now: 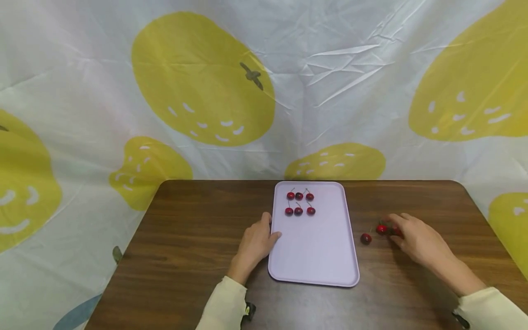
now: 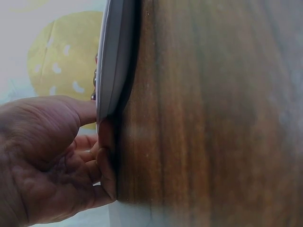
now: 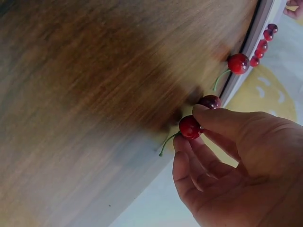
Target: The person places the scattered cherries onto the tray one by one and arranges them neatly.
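My left hand (image 1: 256, 239) grips the left edge of a pale lilac tray (image 1: 313, 256), thumb over the rim and fingers low against its side, as the left wrist view shows. Two rows of three dark red cherries (image 1: 298, 211) with stems lie toward the tray's far left. On the table right of the tray, my right hand (image 1: 421, 238) pinches a red cherry (image 3: 190, 127) between thumb and fingers, its green stem pointing away from the palm. Just beyond the fingertips sits a second loose cherry (image 1: 381, 229). A third cherry (image 1: 365, 238) lies nearer the tray's right edge.
Everything stands on a dark brown wood-grain table (image 1: 198, 243). Behind its far edge hangs a white cloth (image 1: 338, 91) printed with large yellow fruit. The tray reaches almost to the table's far edge.
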The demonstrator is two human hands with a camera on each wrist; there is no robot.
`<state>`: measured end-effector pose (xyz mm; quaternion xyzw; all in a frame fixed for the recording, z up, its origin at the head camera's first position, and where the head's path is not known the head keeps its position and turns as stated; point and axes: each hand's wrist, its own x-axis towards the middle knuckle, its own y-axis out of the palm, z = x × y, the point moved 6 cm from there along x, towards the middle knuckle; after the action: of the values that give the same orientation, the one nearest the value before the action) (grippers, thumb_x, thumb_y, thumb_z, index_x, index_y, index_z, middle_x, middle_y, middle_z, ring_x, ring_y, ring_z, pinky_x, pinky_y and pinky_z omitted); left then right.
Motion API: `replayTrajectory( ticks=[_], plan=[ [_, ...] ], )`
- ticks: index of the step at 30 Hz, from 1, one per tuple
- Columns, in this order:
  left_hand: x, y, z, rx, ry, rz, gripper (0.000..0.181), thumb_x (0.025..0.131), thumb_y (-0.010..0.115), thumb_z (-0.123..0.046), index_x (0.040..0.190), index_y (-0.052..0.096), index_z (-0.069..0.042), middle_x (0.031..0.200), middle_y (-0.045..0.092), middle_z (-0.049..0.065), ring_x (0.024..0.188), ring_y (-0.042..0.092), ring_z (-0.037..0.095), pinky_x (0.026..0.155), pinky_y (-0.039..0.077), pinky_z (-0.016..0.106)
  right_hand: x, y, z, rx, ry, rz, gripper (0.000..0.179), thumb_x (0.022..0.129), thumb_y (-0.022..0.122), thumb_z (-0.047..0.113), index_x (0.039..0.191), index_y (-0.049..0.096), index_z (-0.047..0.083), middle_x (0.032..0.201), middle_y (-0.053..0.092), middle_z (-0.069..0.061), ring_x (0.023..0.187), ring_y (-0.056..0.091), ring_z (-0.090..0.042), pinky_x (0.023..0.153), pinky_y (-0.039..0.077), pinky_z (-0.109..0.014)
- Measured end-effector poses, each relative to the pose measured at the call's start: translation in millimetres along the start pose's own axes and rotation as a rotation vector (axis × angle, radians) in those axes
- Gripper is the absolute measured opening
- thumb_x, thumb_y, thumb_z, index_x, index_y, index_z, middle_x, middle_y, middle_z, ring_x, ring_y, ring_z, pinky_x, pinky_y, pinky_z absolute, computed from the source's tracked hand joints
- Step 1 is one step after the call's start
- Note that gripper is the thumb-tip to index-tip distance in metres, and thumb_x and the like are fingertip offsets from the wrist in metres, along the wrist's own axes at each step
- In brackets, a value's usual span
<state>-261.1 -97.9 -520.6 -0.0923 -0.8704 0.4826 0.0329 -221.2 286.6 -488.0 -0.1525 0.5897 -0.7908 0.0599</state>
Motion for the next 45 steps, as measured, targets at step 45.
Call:
replayTrajectory(
  ticks=[45],
  plan=[
    [-0.9, -3.0, -2.1, 0.039, 0.033, -0.04, 0.04, 0.098, 0.076, -0.028, 0.121, 0.053, -0.006, 0.095, 0.073, 0.014, 0.073, 0.062, 0.024, 0.066, 0.051, 0.039, 115.3, 51.1, 197.7, 0.091, -0.336, -0.031, 0.022, 0.082, 0.087, 0.003, 0.1, 0.075, 0.005, 0.092, 0.068, -0.007, 0.084, 0.064, -0.02, 0.08, 0.058, -0.041]
  ],
)
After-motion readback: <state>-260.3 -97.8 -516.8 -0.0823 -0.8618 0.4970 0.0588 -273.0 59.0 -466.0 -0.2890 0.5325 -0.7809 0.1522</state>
